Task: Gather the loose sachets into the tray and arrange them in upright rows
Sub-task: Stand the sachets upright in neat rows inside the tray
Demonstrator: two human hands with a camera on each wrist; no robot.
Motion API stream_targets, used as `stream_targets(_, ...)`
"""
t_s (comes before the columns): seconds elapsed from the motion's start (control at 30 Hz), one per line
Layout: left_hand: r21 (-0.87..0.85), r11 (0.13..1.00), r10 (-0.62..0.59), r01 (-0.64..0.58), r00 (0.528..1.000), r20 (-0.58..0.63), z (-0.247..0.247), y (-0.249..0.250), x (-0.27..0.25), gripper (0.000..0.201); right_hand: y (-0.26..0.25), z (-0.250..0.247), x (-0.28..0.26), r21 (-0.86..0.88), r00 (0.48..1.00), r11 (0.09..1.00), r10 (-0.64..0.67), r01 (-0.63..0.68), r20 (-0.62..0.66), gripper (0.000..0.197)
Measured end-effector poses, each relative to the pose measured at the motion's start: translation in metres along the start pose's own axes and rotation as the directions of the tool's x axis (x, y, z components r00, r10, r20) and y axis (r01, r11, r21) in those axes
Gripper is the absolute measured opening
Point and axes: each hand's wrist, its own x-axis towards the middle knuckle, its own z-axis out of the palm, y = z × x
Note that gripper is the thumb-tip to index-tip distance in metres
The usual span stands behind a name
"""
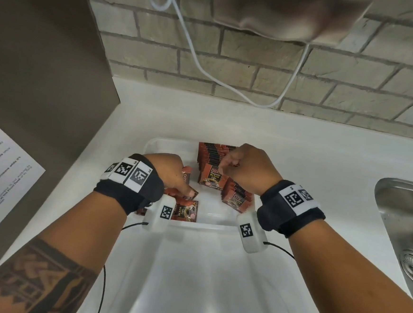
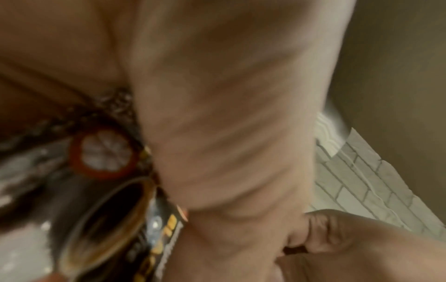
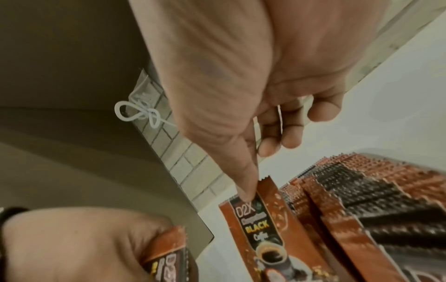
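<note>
A white tray sits on the white counter. Red-brown coffee sachets stand in an upright row at its back right. My right hand reaches over this row, its thumb on the top of the front sachet and its fingers curled behind. A second, shorter stack leans by the right wall. My left hand grips a sachet at the tray's left, above loose sachets lying flat in the front left corner. In the left wrist view the sachet print shows blurred under the palm.
A steel sink lies to the right. A white cable hangs down the brick wall behind. A brown panel with a printed sheet stands at the left. A glossy white plastic piece lies in front of the tray.
</note>
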Motion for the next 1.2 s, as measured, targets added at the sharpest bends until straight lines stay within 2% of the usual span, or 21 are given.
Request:
stream_targets(0.17,-0.082,0.993,0.099,-0.090,0.988,0.120,0.017,0.025,0.005,0.034,0.000,0.017,0.010,-0.026,0.996,0.996,0.082,-0.081,0.033,0.019)
stream_targets(0.27,-0.030,0.993,0.115,-0.112,0.985,0.131,0.026,0.034,0.014,0.028,-0.001,0.022,0.016,-0.104,0.995,0.990,0.096,-0.092,0.032,0.020)
stream_targets(0.5,-0.001,0.997,0.083,-0.083,0.987,0.135,0.032,0.037,0.028,0.037,0.001,0.025,0.023,-0.222,0.993,0.971,0.101,-0.086,0.055,0.023)
stream_targets(0.63,-0.021,0.996,0.092,-0.090,0.987,0.135,0.030,0.038,0.031,0.032,0.003,0.024,0.024,-0.221,0.993,0.972,0.099,-0.082,0.067,0.021)
stream_targets(0.77,-0.009,0.997,0.072,-0.071,0.988,0.137,0.030,0.037,0.033,0.040,0.006,0.023,0.026,-0.206,0.995,0.976,0.085,-0.072,0.055,0.017)
stream_targets(1.03,-0.028,0.998,0.056,-0.052,0.989,0.139,0.033,0.040,0.034,0.043,0.010,0.026,0.028,-0.210,0.997,0.976,0.061,-0.051,0.039,0.026)
stream_targets(1.2,-0.003,0.999,0.039,-0.039,0.991,0.131,0.035,0.036,0.038,0.051,0.006,0.024,0.025,-0.198,0.997,0.980,0.048,-0.037,0.053,0.016)
